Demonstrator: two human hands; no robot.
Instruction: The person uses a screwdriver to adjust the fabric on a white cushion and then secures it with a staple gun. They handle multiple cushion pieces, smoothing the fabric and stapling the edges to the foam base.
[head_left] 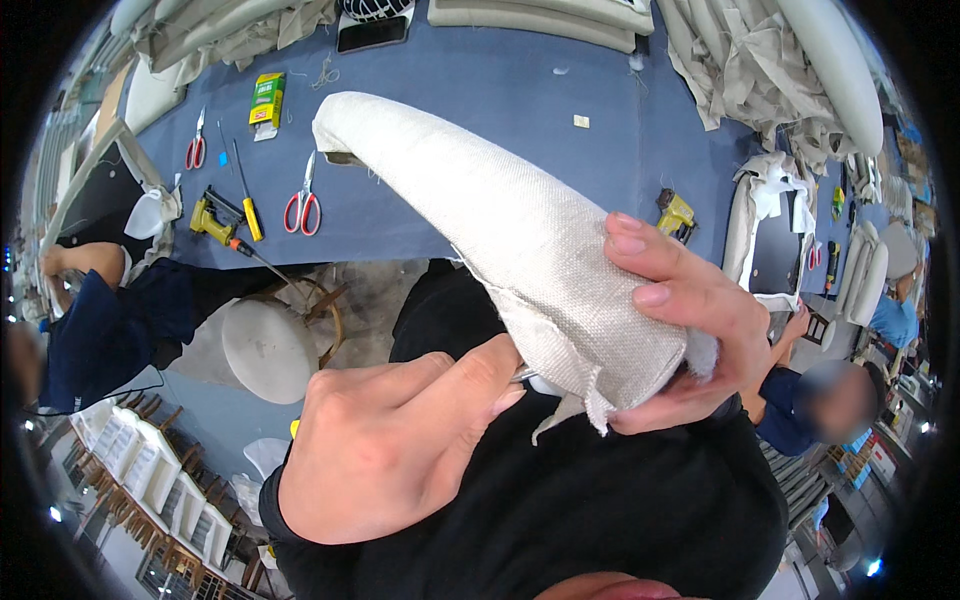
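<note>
A long curved padded piece covered in cream woven fabric slants across the middle of the view, raised above the table. My right hand grips its wide near end, fingers on top and thumb beneath. White padding shows at that end, and loose frayed fabric hangs along the near side. My left hand is closed around a thin metal tool. Only a short bit of its metal shows, close against the fabric edge; the rest is hidden in my fist.
On the blue table lie red-handled scissors, a yellow screwdriver, a yellow staple gun, a second one and a green-yellow box. Fabric-covered cushions line the far edge. Co-workers sit at both sides.
</note>
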